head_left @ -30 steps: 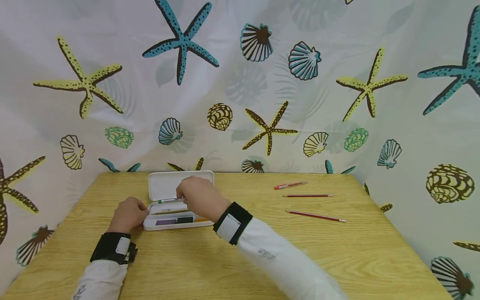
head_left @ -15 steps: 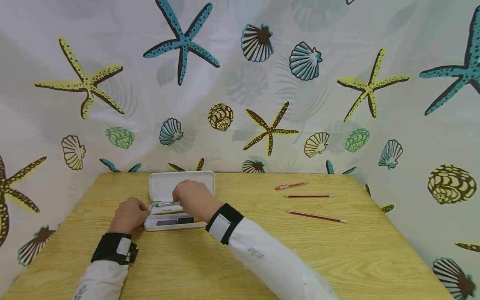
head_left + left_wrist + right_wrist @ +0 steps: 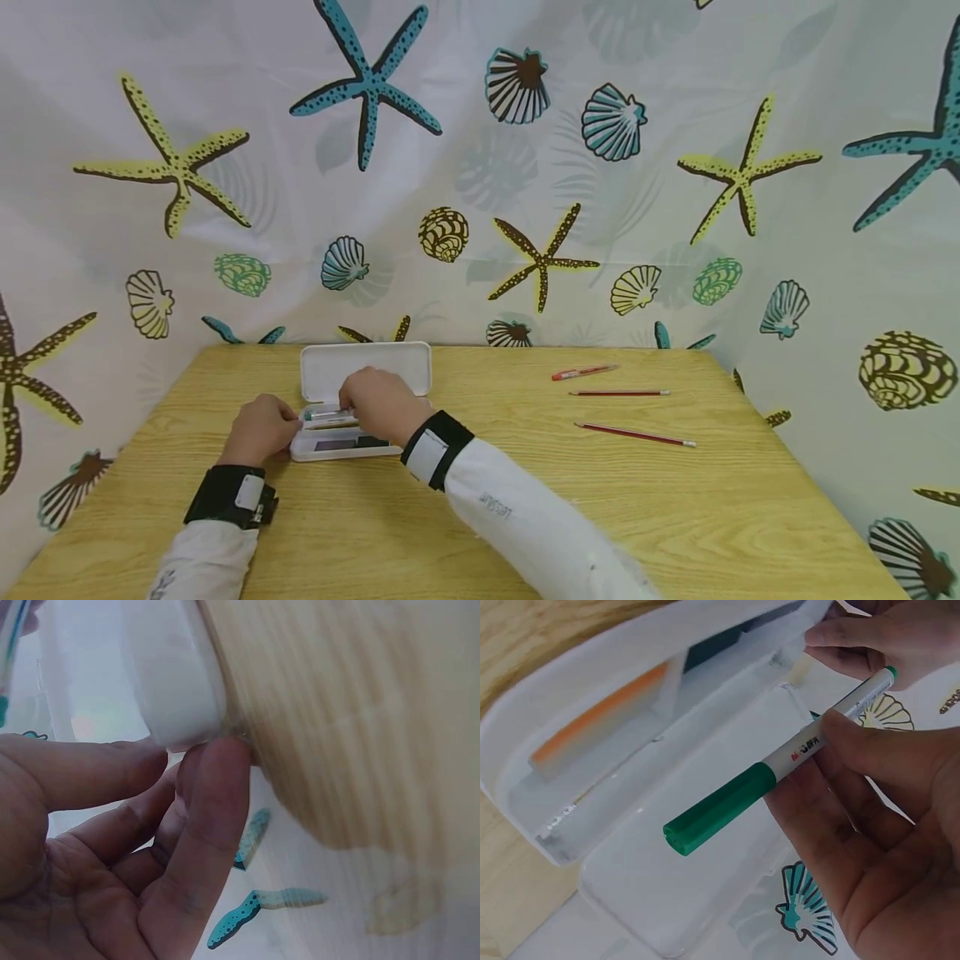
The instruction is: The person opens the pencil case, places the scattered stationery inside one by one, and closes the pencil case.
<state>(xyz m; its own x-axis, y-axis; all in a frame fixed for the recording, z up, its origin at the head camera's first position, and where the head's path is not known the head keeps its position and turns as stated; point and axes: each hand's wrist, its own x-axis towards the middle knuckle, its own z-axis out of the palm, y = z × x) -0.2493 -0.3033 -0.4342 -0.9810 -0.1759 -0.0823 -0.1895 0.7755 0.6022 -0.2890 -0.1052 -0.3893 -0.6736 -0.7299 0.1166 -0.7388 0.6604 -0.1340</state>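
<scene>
Right hand [image 3: 372,402]: held a green marker pen [image 3: 765,778] pinched between thumb and fingers, over the open tray of a white pencil case [image 3: 345,446]. The marker had a smooth round barrel, white in the middle with small printed lettering, a ribbed green cap at one end and a green plug at the other. In the head view it lay nearly level, its capped end towards the left hand.

Left hand [image 3: 260,430]: rested at the left end of the pencil case, fingers curled against its rounded white corner [image 3: 176,690]; the wrist view showed fingertips touching the plastic wall where it met the counter.

Pencil case: hard, glossy white plastic, oblong with rounded corners, standing near the left rear of the counter [image 3: 525,492]. Its lid [image 3: 366,369] stood open and tilted back. The tray held an orange stick-shaped item [image 3: 596,724] in a long channel, and dark blocks showed along the front edge; what these were could not be told.

Counter: pale yellow wood-grain surface, matt, rectangular.

Lying loose on the counter, well apart from the case to the right: one red pen [image 3: 583,372] with a clear end, one slim red pencil [image 3: 619,392] just in front of it, and a second, longer red pencil [image 3: 634,434] nearer the front, angled slightly.

Backdrop: white draped cloth [image 3: 480,167] printed with starfish and shells in teal, yellow and brown.
</scene>
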